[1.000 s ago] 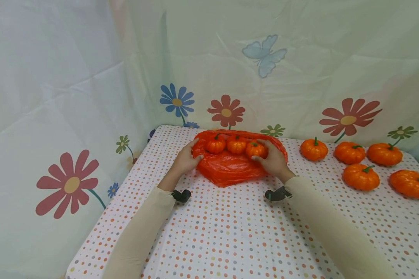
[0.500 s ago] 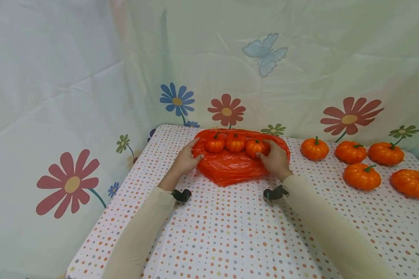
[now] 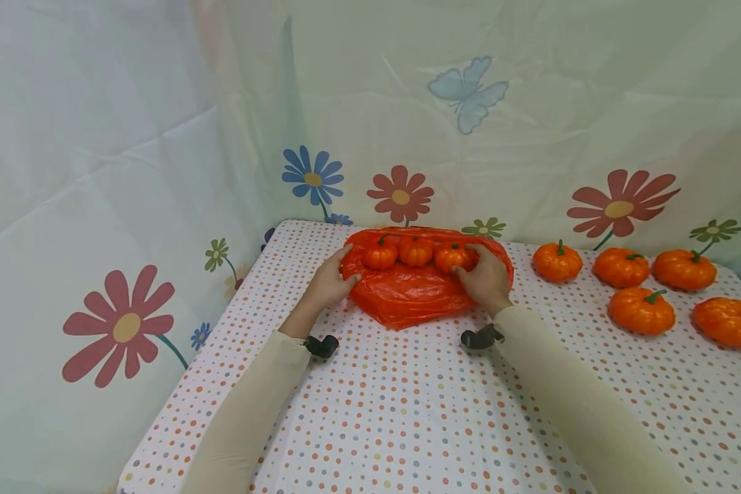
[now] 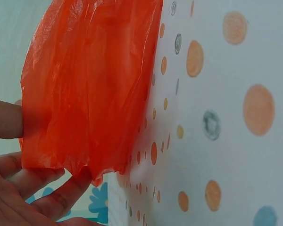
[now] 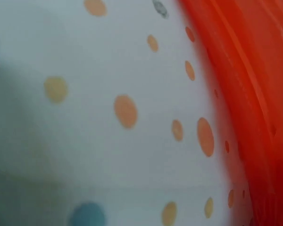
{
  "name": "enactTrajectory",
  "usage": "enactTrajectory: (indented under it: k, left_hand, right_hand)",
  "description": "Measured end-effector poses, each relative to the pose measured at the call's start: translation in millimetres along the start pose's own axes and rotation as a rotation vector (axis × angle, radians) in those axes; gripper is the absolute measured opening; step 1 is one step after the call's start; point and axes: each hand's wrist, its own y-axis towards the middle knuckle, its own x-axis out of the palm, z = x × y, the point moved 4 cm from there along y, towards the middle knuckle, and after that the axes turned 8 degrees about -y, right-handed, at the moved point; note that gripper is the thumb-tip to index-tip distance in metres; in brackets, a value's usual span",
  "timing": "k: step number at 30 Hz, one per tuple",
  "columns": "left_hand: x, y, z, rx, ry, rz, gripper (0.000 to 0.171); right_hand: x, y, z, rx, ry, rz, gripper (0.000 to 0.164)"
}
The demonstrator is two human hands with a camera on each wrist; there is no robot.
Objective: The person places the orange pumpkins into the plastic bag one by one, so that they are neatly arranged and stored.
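Observation:
A red plastic bag (image 3: 401, 291) lies at the far side of the table, its mouth spread open. Three small orange pumpkins sit in a row in it: a left one (image 3: 380, 254), a middle one (image 3: 416, 252) and a right one (image 3: 452, 256). My left hand (image 3: 328, 280) holds the bag's left edge; in the left wrist view the thumb and fingers (image 4: 61, 197) are at the red film. My right hand (image 3: 488, 278) grips the right pumpkin from its right side, thumb in front. In the right wrist view only the bag and tablecloth show, the hand is out of sight.
Several larger orange pumpkins stand on the right of the table, the closest to the bag being one with an upright green stem (image 3: 557, 263). A dotted white cloth (image 3: 383, 412) covers the table. Behind it hangs a flowered curtain (image 3: 531, 137).
The right pumpkin has shifted slightly back and sits more upright, stem up. My right hand has moved a little with it, its wrist inward. The left hand stays at the bag's edge.

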Motion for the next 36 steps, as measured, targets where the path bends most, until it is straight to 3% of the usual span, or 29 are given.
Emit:
enactTrajectory:
  k: [25,30,33,36]
  left_hand:
    - [-0.1,0.7,-0.9,0.024,0.009,-0.014,0.071]
    - [0.7,0.5,-1.8,0.02,0.005,-0.013,0.071]
    - [0.8,0.2,-2.1,0.017,0.002,-0.012,0.071]
    - [1.6,0.5,-2.3,0.011,0.001,-0.01,0.071]
  right_hand:
    - [-2,6,6,0.043,-0.089,0.053,0.056]
    - [-12,4,2,-0.022,-0.058,0.074,0.051]
    - [-26,0,-4,-0.124,0.003,0.116,0.042]
    - [-46,-4,-6,-0.236,0.131,0.193,0.032]
